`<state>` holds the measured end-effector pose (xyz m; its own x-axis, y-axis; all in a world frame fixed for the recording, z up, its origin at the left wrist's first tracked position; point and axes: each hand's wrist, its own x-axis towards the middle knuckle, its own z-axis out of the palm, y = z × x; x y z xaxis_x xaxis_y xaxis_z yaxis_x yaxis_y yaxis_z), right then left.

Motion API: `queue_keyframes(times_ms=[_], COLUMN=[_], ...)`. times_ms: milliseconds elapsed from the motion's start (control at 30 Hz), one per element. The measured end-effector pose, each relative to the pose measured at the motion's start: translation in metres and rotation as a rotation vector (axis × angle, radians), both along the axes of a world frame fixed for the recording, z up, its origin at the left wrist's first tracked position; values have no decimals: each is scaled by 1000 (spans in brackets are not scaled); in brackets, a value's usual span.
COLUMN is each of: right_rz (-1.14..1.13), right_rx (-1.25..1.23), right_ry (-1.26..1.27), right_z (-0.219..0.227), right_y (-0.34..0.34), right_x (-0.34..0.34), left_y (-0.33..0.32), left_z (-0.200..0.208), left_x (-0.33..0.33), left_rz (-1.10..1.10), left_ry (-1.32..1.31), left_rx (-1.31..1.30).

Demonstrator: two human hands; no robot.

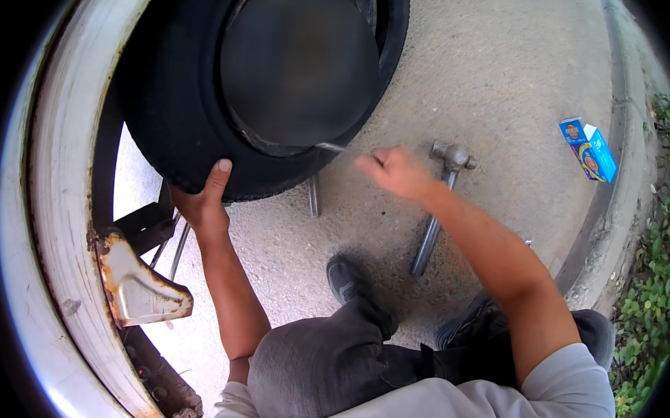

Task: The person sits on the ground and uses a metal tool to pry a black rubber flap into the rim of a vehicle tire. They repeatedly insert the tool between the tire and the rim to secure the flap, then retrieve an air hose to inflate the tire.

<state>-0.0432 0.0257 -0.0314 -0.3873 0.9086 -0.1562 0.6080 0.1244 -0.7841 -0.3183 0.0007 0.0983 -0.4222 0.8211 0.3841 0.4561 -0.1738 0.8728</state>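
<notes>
A large black tire leans at the upper left beside the vehicle. My left hand grips its lower edge, with the thumb on the sidewall and the fingers hidden behind the rubber. My right hand is closed around a thin metal rod, whose far end reaches the tire near the wheel rim. Most of the rod is covered by the fist. The wheel's middle is blurred out. To the right of my right hand lies a hammer with a metal handle.
A metal bar pokes out below the tire. At the left curves the vehicle's worn white body, with a rusty bracket. A blue box lies near the curb at the right, beside green plants.
</notes>
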Motion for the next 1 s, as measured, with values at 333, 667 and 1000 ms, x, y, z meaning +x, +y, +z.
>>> queue_keyframes(times_ms=[333,667,1000], right_rz=[440,502,-75], right_rx=[429,242,-101], right_ry=[-577,-752,-294], right_z=[125,129,5], right_y=[114,97,-19], right_x=[52,18,22], left_y=[-7,-9,2], left_z=[3,4,18], left_x=[14,10,15], left_rz=[72,73,149], left_ry=[31,101,78], left_rx=[-61,-25,-35])
